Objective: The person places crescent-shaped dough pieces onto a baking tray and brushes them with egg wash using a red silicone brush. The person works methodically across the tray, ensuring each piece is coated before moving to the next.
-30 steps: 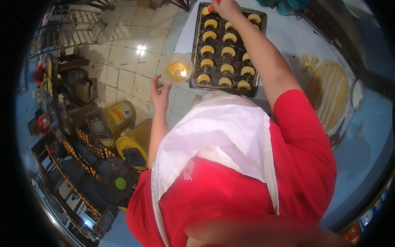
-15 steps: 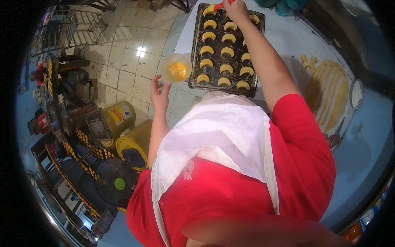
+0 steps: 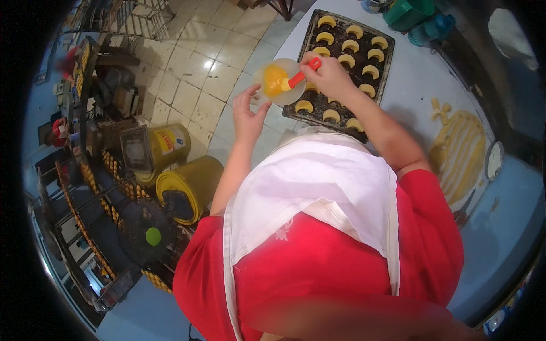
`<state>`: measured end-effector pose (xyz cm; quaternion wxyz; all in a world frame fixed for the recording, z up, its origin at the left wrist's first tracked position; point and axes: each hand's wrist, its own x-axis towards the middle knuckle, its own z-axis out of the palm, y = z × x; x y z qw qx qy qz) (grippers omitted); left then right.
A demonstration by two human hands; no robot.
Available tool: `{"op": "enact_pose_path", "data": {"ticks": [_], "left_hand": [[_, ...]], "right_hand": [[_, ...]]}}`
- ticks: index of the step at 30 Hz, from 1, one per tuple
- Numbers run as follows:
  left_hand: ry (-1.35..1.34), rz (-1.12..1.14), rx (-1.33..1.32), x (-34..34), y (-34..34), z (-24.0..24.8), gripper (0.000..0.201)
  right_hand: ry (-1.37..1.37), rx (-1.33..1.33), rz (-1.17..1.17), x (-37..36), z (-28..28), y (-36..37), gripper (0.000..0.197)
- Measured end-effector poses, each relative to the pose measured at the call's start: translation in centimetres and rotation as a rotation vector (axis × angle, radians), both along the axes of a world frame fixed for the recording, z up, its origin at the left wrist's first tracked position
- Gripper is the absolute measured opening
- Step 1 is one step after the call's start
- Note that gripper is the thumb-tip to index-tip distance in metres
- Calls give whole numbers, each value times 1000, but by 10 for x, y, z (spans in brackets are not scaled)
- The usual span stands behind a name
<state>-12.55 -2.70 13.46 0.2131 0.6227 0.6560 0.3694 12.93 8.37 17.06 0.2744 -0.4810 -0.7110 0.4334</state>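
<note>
A translucent shallow bowl (image 3: 293,98) of yellow liquid (image 3: 273,78), apparently beaten egg, is held at its near left rim by my left hand (image 3: 248,116), thumb and fingers curved around it. My right hand (image 3: 329,78) grips the red handle of a brush (image 3: 298,78), whose pale head dips into the liquid. Beneath the right forearm lies a dark baking tray (image 3: 339,36) with rows of pale yellow crescent-shaped dough pieces (image 3: 331,115). The bowl overlaps the tray's left edge, and my right hand and arm cover some pieces.
On the table's right lie a dough sheet cut into strips (image 3: 455,156), a round white-topped container (image 3: 495,161) and a dark blade-like tool (image 3: 465,207). Green containers (image 3: 410,14) stand beyond the tray. Yellow drums (image 3: 193,184), a fan (image 3: 152,236) and racks of baked goods are at left.
My right hand has brought the brush from the tray's far end back to the bowl, into the liquid. In the picture, tray and bowl now sit further right.
</note>
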Motion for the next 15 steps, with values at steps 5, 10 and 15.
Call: {"op": "enact_pose_path", "data": {"ticks": [5, 10, 15], "left_hand": [[58, -105, 66, 11, -5, 15, 59], [-54, -25, 48, 2, -12, 5, 58], [-396, 109, -53, -15, -14, -11, 55]], "right_hand": [[-83, 98, -19, -18, -18, -10, 22], [-148, 373, 68, -9, 36, -39, 18], [-56, 688, 111, 17, 104, -78, 22]]}}
